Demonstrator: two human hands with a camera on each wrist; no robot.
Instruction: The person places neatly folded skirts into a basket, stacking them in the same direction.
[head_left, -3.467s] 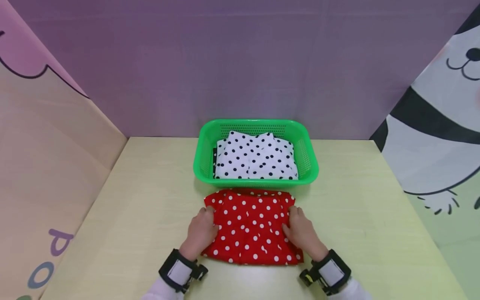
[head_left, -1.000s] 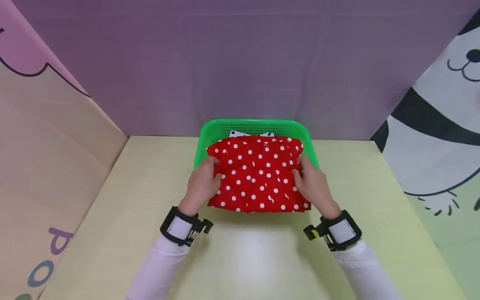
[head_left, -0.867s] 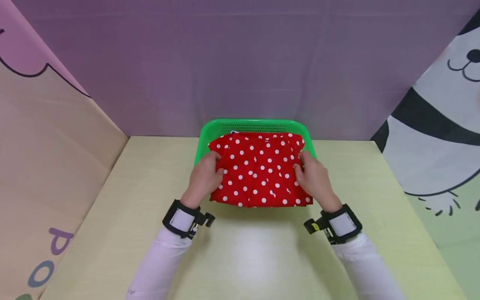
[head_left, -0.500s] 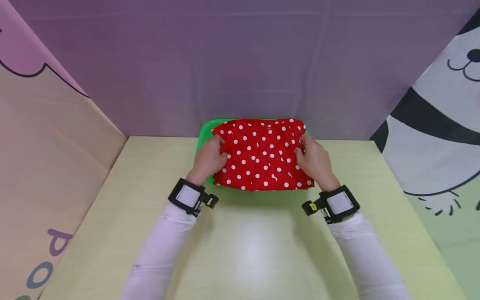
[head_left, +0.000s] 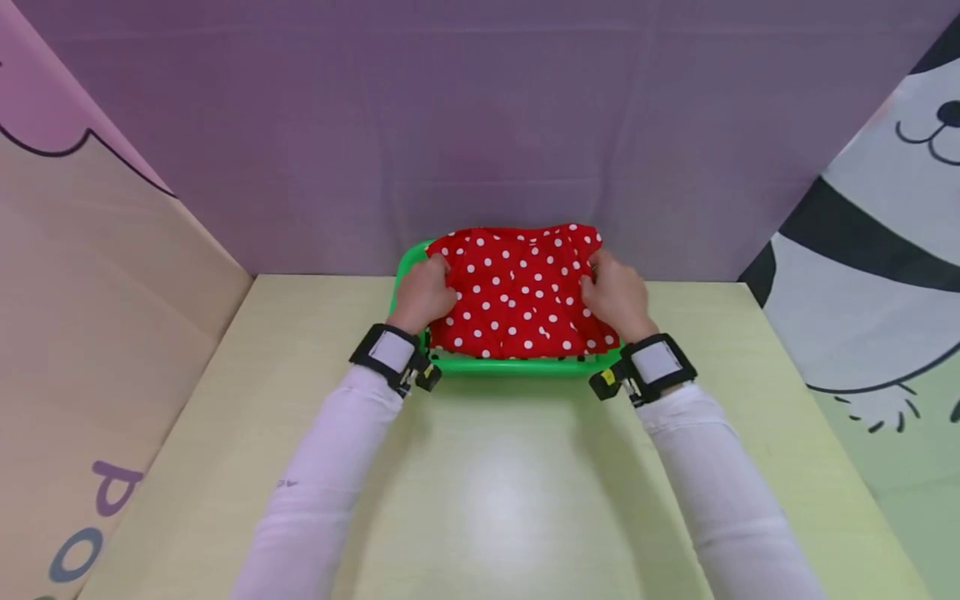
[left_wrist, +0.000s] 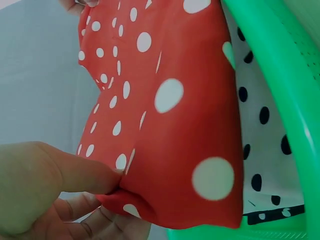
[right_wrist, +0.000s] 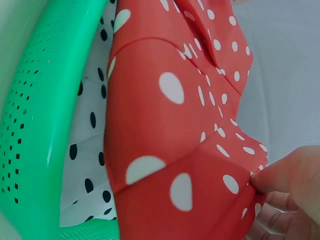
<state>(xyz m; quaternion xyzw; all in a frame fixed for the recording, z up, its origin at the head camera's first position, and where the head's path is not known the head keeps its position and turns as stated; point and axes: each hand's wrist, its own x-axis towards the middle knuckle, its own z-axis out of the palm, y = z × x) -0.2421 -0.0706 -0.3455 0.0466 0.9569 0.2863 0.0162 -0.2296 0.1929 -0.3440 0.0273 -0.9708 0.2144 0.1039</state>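
A folded red garment with white polka dots [head_left: 517, 292] is held over the green plastic basket [head_left: 517, 367], above the white cloth with black dots [left_wrist: 264, 150] inside it. My left hand [head_left: 423, 293] pinches its left side, thumb on top and fingers beneath, as the left wrist view shows. On the opposite side my right hand [head_left: 618, 296] pinches the cloth in the same way. In the right wrist view a gap shows between the red fabric and the basket's rim [right_wrist: 55, 120]. Most of the white cloth is hidden from the head view.
The basket stands at the back of a pale wooden table [head_left: 502, 483], against a purple backdrop [head_left: 495, 125]. A beige printed panel [head_left: 90, 317] flanks the table on the left, and a panda-printed one [head_left: 885, 275] on the right.
Both hands have lifted the red polka-dot garment from the table in front of the basket and carried it away from me, over the basket. The basket's front rim shows again below it.
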